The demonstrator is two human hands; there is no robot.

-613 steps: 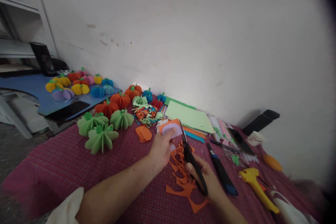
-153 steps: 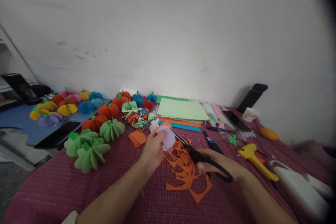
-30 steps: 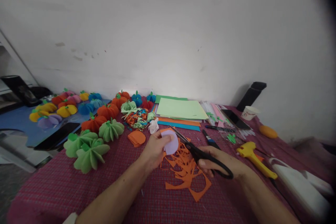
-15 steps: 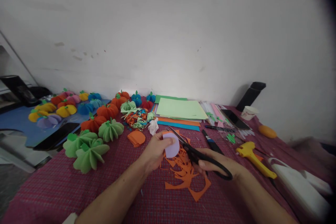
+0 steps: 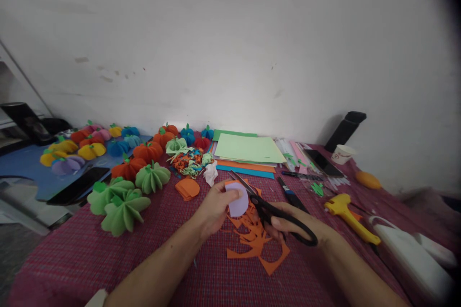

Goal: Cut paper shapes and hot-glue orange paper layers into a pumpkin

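Between thumb and fingers, my left hand [image 5: 217, 205] pinches a rounded lilac paper piece [image 5: 237, 205] with orange paper [image 5: 230, 183] behind it. My right hand [image 5: 288, 220] grips black-handled scissors [image 5: 268, 208], fingers through the handles. The blades stand parted beside the upper right edge of the papers. Curled orange paper scraps [image 5: 254, 240] lie on the cloth beneath both hands. Left of my left hand rests a small stack of orange rounded paper pieces [image 5: 188, 188].
Several paper pumpkins [image 5: 124, 211] stand on the left. Stacked coloured sheets [image 5: 248, 147] lie by the wall, near shredded paper [image 5: 189, 160]. To the right are a marker-like black tool [image 5: 292, 195], a yellow glue gun [image 5: 351, 218], a phone [image 5: 322, 162] and a paper cup [image 5: 343, 154].
My left hand and the papers have shifted slightly right, nearer the scissors. The scissors stay in almost the same place, blades still parted.
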